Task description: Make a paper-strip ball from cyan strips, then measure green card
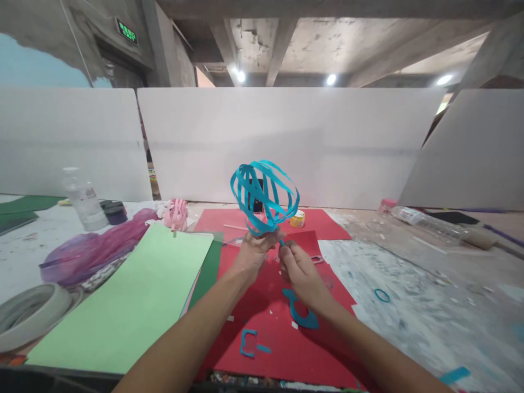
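Note:
A blue paper-strip lantern [265, 194], its curved strips bowed out into an open cage, is held up over the red paper [266, 327]. My left hand [257, 248] grips it at the underside, fingers closed around its base. Just to the right, my right hand [293, 265] pinches a narrow blue strip that comes down from the lantern. Below the hands lie a curved blue paper offcut [303, 319] and a small bracket-shaped blue scrap [245, 344]. Part of the lantern's base is hidden behind my fingers.
Light green paper [126, 295] lies at left, beside purple plastic film [98, 251], tape rolls [35, 314] and a clear bottle [84, 202]. Behind the lantern are a phone [256, 203] and a yellow tape roll [297, 219]. Another bottle [428, 222] lies at right. White boards [347, 142] stand behind.

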`<state>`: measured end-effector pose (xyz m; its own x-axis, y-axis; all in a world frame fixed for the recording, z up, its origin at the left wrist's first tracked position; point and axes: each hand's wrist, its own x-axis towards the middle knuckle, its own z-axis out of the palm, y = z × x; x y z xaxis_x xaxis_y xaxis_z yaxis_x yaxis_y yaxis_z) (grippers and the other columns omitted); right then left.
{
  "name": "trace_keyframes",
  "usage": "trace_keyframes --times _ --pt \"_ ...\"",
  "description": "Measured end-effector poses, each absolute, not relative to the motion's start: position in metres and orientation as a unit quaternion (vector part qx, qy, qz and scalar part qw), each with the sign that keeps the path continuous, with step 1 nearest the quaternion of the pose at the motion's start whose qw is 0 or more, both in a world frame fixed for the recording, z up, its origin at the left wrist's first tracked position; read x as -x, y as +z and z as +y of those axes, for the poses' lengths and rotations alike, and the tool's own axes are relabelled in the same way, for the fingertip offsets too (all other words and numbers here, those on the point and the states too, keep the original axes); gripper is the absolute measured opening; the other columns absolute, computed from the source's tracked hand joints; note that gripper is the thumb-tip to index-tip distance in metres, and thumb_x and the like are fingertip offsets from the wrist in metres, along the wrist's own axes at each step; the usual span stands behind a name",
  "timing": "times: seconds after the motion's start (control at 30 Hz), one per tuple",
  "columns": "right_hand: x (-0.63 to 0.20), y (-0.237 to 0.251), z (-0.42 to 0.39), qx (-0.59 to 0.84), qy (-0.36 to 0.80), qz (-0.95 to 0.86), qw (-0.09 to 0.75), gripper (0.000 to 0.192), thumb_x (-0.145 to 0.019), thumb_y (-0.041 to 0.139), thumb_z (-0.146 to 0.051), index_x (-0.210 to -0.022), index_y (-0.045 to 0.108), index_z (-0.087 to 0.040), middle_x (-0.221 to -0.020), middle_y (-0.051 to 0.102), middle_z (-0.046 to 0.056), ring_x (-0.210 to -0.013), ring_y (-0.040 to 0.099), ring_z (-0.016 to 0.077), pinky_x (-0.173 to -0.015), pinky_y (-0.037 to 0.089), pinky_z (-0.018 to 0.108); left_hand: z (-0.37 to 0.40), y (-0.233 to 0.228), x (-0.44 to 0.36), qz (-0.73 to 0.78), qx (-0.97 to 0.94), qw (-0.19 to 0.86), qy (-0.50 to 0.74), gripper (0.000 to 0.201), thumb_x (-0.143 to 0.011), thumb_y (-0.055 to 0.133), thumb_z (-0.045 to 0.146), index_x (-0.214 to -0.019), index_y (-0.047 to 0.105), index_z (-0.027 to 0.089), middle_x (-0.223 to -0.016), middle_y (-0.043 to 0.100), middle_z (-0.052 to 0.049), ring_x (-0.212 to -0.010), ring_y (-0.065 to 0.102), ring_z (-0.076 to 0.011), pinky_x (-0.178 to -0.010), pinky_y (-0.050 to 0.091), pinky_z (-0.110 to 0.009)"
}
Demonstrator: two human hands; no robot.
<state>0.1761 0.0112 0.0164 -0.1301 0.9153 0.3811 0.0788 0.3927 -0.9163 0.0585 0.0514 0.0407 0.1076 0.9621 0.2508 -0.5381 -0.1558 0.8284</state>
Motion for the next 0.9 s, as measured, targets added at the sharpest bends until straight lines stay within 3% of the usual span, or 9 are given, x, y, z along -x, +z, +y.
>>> trace_keyframes --times 0.17,0.3,0.43,0.53,0.7,0.9 --pt "-0.175 0.015 0.01 0.413 0.37 -0.623 0.552 0.036 -0.092 0.045 -0.054 -0.076 0.044 -0.022 -0.06 0.042 -0.003 -0.051 0.037 0.0124 -0.046 0.029 0.025 0.05 0.039 -0.058 0.228 -0.446 0.611 0.613 0.026 -0.055 0.09 0.031 -0.067 0.071 0.018 -0.068 0.068 0.0 -0.064 0.056 -0.0121 -0.064 0.041 -0.026" --pt "-0.173 0.019 0.009 0.368 0.446 -0.592 0.561 0.039 -0.089 0.05 -0.058 -0.074 0.042 -0.023 -0.057 0.038 -0.005 -0.047 0.032 0.0104 -0.043 0.026 0.024 0.048 0.042 -0.059 0.199 -0.444 0.639 0.595 0.033 -0.053 0.09 0.042 -0.069 0.073 0.018 -0.069 0.07 -0.003 -0.068 0.061 -0.0152 -0.066 0.044 -0.027" --pt "-0.173 0.028 0.006 0.284 0.612 -0.54 0.502 0.048 -0.082 0.056 -0.067 -0.071 0.039 -0.023 -0.05 0.027 -0.011 -0.039 0.018 0.0058 -0.038 0.019 0.021 0.047 0.045 -0.058 0.181 -0.439 0.658 0.584 0.036 -0.052 0.091 0.043 -0.067 0.072 0.017 -0.069 0.07 -0.002 -0.055 0.058 -0.0106 -0.058 0.044 -0.025" --pt "-0.177 0.035 0.004 0.233 0.724 -0.473 0.445 0.044 -0.084 0.059 -0.061 -0.074 0.041 -0.022 -0.048 0.025 -0.012 -0.038 0.013 0.0045 -0.036 0.017 0.018 0.044 0.048 -0.056 0.175 -0.439 0.674 0.568 0.036 -0.055 0.09 0.043 -0.069 0.071 0.015 -0.072 0.07 -0.002 -0.043 0.053 -0.0072 -0.051 0.043 -0.024" --pt "-0.187 0.04 0.003 0.138 0.825 -0.405 0.37 0.038 -0.088 0.062 -0.049 -0.075 0.04 -0.021 -0.048 0.022 -0.013 -0.038 0.008 0.0046 -0.034 0.015 0.015 0.037 0.05 -0.056 0.173 -0.425 0.696 0.553 0.036 -0.062 0.087 0.043 -0.076 0.071 0.014 -0.071 0.069 -0.002 -0.051 0.057 -0.009 -0.054 0.044 -0.022" --pt "-0.196 0.039 0.004 0.094 0.869 -0.371 0.314 0.041 -0.087 0.066 -0.045 -0.075 0.034 -0.022 -0.048 0.018 -0.013 -0.038 0.004 0.0058 -0.032 0.013 0.014 0.033 0.049 -0.06 0.169 -0.418 0.707 0.545 0.042 -0.059 0.087 0.049 -0.075 0.069 0.015 -0.073 0.069 -0.003 -0.058 0.062 -0.0126 -0.061 0.048 -0.025"
